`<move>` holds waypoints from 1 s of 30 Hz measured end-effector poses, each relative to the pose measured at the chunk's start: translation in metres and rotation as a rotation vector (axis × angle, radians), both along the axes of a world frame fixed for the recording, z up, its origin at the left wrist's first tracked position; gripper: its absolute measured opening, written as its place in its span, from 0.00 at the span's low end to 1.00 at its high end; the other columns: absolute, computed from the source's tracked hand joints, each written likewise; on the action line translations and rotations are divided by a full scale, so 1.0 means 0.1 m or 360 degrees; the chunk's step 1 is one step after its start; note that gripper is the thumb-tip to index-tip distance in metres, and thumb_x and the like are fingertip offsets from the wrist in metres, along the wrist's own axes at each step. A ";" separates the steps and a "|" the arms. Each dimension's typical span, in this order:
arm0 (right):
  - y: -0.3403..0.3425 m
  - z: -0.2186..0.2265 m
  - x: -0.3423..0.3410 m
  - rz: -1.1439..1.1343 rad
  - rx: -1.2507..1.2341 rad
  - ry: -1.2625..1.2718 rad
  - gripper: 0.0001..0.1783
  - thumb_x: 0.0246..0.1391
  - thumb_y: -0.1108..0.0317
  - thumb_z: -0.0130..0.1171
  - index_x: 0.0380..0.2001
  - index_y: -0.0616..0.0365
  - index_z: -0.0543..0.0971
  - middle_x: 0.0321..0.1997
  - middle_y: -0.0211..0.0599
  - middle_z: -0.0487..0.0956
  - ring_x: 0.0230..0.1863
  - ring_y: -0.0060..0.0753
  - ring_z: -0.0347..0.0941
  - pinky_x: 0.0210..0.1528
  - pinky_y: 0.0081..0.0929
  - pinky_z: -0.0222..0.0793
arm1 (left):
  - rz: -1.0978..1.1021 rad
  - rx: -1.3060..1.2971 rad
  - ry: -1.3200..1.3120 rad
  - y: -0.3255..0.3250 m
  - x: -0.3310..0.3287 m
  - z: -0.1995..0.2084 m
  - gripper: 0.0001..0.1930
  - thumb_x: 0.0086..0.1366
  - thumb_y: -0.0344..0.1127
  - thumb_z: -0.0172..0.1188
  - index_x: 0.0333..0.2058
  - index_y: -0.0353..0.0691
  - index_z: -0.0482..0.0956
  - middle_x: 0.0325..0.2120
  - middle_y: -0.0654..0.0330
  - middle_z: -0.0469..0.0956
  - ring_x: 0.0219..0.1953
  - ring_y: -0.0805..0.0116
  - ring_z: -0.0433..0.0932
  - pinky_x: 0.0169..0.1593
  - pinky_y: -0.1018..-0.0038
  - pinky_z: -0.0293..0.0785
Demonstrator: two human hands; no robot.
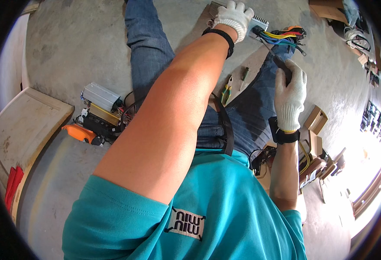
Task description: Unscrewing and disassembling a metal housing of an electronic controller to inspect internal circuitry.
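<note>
My left hand (pixel 234 21), in a white knit glove, is closed over a silver finned metal box (pixel 260 22) at the top, hiding much of it. From the box's right end a bundle of yellow, red, blue and green cables (pixel 281 36) with ring terminals fans out. My right hand (pixel 291 93), also gloved, grips the dark handle of a screwdriver (pixel 281 64). Its thin shaft points up and left to the cable end of the box; whether the tip touches is too small to tell. Between my legs lie pliers (pixel 227 90) and a small screwdriver (pixel 244 78).
Left of me are another silver finned box (pixel 101 96), an orange-bodied tool (pixel 80 134) and a wooden board (pixel 34 117) with a red item (pixel 13 187). To the right stand an opened cardboard box (pixel 316 119) and coiled white cable (pixel 356 39).
</note>
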State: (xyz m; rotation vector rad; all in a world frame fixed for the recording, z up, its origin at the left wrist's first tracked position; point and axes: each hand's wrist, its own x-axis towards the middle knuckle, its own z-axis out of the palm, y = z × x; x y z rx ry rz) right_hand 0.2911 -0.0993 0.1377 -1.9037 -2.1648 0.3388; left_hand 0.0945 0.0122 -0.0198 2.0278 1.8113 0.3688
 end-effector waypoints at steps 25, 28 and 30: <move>0.02 -0.04 -0.11 0.0249 0.0226 -0.0170 0.18 0.65 0.75 0.66 0.57 0.56 0.84 0.53 0.49 0.83 0.53 0.51 0.83 0.58 0.43 0.80 | -0.0013 -0.0047 -0.0018 0.02 -0.02 0.04 0.22 0.74 0.35 0.57 0.66 0.49 0.75 0.61 0.51 0.76 0.65 0.46 0.74 0.63 0.45 0.76; -0.01 -0.05 -0.23 0.0121 0.0166 -0.0195 0.18 0.63 0.72 0.67 0.56 0.53 0.85 0.55 0.45 0.84 0.55 0.58 0.80 0.58 0.50 0.77 | -0.0043 -0.0127 0.0195 -0.01 -0.01 0.08 0.37 0.60 0.30 0.73 0.69 0.54 0.73 0.67 0.52 0.74 0.71 0.45 0.70 0.70 0.45 0.72; -0.02 -0.04 -0.29 0.0115 0.0130 -0.0145 0.17 0.63 0.71 0.67 0.55 0.51 0.85 0.55 0.46 0.83 0.55 0.58 0.79 0.58 0.50 0.77 | -0.0045 -0.0144 0.0165 -0.01 -0.03 0.11 0.37 0.60 0.30 0.73 0.69 0.54 0.73 0.67 0.52 0.73 0.71 0.45 0.70 0.70 0.45 0.72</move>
